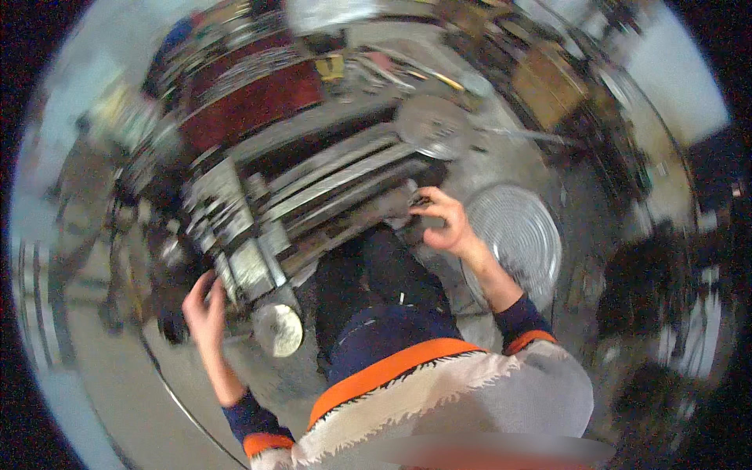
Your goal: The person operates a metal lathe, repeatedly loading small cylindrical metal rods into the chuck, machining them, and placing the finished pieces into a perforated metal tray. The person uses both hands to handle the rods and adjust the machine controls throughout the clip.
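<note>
A long metal machine with parallel bed rails (pixel 337 180), looking like a lathe, lies across the view in front of me. My left hand (pixel 205 313) is beside its left block (pixel 243 262), fingers stretched and a little apart, with nothing seen in them. Nearby, a pale round disc (pixel 280 330) sticks out of the block's near end. My right hand (pixel 445 222) is at the right end of the machine's front edge. Its fingers curl at a small grey part (pixel 410 196); motion blur hides what that is and how it is gripped.
A dark red tray (pixel 251 113) with grey metal bits stands behind the machine. A yellow piece (pixel 330 67) and several tools lie beyond it. At the right are a round metal disc (pixel 432 125) and a large ringed metal disc (pixel 517 235). A brown box (pixel 548 84) stands farther right.
</note>
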Motion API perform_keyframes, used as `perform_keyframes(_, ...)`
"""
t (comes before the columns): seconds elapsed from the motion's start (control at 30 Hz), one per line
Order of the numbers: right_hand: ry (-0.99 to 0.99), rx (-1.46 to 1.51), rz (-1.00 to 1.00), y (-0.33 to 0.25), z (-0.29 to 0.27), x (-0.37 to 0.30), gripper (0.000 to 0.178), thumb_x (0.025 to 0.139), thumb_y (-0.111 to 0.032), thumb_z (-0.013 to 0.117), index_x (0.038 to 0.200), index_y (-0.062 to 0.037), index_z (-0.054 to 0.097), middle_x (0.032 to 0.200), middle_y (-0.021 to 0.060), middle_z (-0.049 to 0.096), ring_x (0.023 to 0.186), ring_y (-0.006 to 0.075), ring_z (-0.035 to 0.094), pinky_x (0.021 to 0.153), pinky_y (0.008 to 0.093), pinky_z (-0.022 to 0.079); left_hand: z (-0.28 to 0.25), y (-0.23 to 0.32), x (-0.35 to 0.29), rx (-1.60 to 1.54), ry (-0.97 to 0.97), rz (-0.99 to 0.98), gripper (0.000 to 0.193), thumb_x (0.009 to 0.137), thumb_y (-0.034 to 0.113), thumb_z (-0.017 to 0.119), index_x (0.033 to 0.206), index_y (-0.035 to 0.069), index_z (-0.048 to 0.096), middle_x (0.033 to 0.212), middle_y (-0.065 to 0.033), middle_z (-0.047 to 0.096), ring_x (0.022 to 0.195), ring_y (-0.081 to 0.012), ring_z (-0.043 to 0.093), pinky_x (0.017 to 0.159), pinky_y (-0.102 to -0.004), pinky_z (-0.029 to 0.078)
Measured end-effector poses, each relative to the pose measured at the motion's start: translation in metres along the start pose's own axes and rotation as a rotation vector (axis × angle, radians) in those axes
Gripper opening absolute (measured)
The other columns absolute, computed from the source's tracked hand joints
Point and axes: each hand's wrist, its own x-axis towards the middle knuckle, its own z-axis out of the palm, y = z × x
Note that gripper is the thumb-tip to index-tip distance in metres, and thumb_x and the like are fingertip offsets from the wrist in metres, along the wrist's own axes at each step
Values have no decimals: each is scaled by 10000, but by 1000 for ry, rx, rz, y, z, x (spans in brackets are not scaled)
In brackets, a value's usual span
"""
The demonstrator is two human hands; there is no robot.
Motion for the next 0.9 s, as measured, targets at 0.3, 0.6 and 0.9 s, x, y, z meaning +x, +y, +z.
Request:
perform_keyframes(0.3, -332, 165, -458, -105, 108, 95, 420, 507, -79, 575, 919, -26, 635, 1015, 180, 532, 884, 327, 556, 761, 344, 462, 60, 55, -4, -228, -163, 302, 240, 793, 245, 592, 774, 8, 625, 605, -166, 562, 532, -285, 565, 499, -346, 421)
perform_keyframes(0.6, -657, 153, -647, -127, 150, 161, 172, 541, -143, 631, 687, -59, 595, 711, 86, 534, 699, 304, 499, 598, 401, 428, 32, 13, -5, -313, -85, 131, 233, 793, 249, 588, 750, 23, 624, 598, -184, 551, 547, -299, 576, 495, -364, 423)
perform_keyframes(0.9, -684, -622, -618, -164, 266, 264, 272, 519, -243, 633, 747, -104, 685, 778, 86, 630, 922, 266, 519, 807, 434, 397, -148, -81, -77, 277, 389, -136, 259, 801, 248, 575, 899, 10, 609, 697, -174, 599, 643, -328, 592, 564, -389, 442)
